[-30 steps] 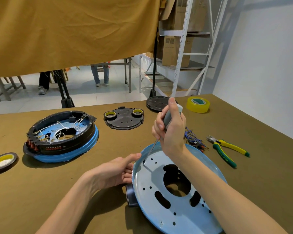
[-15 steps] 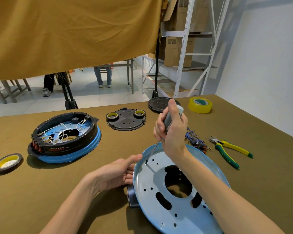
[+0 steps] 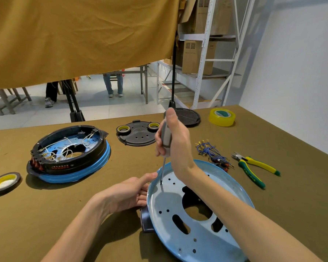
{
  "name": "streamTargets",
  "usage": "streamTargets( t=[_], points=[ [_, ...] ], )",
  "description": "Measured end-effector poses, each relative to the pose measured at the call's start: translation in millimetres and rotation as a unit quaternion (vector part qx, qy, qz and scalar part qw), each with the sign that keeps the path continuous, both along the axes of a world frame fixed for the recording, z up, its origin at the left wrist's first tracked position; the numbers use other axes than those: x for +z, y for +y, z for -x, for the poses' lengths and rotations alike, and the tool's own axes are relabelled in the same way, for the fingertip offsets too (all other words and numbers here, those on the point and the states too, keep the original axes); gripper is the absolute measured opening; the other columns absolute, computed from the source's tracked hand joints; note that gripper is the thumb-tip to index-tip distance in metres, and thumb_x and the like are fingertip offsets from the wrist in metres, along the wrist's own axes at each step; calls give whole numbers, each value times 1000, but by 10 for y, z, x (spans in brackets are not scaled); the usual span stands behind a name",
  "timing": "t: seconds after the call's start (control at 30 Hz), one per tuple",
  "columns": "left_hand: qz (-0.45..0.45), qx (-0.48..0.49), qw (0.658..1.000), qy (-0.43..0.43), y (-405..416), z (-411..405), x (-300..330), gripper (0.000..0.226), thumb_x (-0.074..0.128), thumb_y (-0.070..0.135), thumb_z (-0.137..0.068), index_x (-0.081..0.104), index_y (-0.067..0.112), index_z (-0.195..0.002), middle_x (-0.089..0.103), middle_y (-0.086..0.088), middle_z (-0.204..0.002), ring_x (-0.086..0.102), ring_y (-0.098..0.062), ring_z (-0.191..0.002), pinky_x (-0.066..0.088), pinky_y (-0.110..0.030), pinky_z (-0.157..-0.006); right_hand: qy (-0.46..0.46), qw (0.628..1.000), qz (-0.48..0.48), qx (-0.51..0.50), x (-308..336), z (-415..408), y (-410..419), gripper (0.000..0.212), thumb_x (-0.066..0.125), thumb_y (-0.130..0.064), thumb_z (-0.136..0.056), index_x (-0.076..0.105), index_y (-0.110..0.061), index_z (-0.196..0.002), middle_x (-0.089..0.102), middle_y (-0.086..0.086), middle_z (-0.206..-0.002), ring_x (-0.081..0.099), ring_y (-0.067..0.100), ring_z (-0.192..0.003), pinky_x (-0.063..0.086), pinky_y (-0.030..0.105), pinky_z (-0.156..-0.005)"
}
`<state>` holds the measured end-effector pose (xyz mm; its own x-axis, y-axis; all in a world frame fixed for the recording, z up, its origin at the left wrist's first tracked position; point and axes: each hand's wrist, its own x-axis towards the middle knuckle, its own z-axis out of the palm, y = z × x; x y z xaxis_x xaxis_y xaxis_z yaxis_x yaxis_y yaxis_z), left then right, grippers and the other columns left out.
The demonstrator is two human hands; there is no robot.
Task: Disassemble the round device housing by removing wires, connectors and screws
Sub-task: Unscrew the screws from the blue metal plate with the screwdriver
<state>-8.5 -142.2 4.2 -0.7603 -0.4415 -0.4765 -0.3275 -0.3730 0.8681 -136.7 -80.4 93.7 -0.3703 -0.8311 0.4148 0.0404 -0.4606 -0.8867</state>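
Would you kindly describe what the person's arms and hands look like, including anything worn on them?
Both forearms are bare as far as the frame shows: no sleeves, gloves, watch or bracelets visible. The left hand and right hand carry no visible rings, tape or markings. The arms enter from the bottom edge of the head view, so anything worn above the forearms is out of sight.

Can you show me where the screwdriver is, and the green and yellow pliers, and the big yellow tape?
screwdriver [image 3: 166, 138], head view, on its grey handle inside the right hand.
green and yellow pliers [image 3: 251, 172], head view, on the green handle.
big yellow tape roll [image 3: 222, 120], head view, on its outer side.
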Motion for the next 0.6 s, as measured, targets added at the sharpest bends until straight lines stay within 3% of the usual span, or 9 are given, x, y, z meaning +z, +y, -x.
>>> streamTargets(
  t=[0.17, 0.23, 0.37, 0.5, 0.6],
  points=[
    [32, 0, 999, -23, -19, -11, -34, 85, 65, 62, -81, 62, -11, -125, 61, -5, -75, 56, -13, -64, 49, -23, -70, 23, 998, -44, -34, 85, -141, -53, 45, 56, -45, -98, 60, -5, -76, 53, 12, -67, 50, 18, -56, 49, 27, -49],
    [30, 0, 999, -25, -29, -13, -33, 78, 66, 61, -84, 61, -6, -122, 54, -11, -84, 49, -18, -72, 43, -30, -77, -1, 996, -51, -74, 84, -122, -56, 42, 63, -41, -99, 63, -5, -77, 56, 11, -68, 55, 19, -58, 51, 23, -53],
    [35, -56, 996, -53, -68, -72, -13, 60, 55, 57, -97, 63, 0, -114, 62, -2, -73, 55, -12, -63, 46, -25, -67, -14, 994, -39, -97, 94, 23, -30, 30, 61, -34, -101, 56, -5, -94, 64, 14, -73, 65, 20, -59, 54, 29, -55],
    [30, -122, 989, -80, -95, -156, 21, 73, 61, 65, -90, 65, -2, -119, 72, -6, -87, 66, -14, -73, 54, -28, -74, 177, 978, -25, -113, 131, 220, 52, 27, 43, -23, -109, 54, -4, -93, 67, 14, -70, 66, 18, -59, 55, 36, -57],
    [13, -136, 989, -65, -122, -177, -24, 104, 69, 76, -74, 59, -9, -133, 68, -15, -104, 64, -20, -89, 56, -32, -87, 374, 909, -29, -181, 214, 321, 138, 38, 37, -37, -106, 55, -10, -86, 61, 7, -64, 58, 23, -58, 46, 42, -53]
  ],
)
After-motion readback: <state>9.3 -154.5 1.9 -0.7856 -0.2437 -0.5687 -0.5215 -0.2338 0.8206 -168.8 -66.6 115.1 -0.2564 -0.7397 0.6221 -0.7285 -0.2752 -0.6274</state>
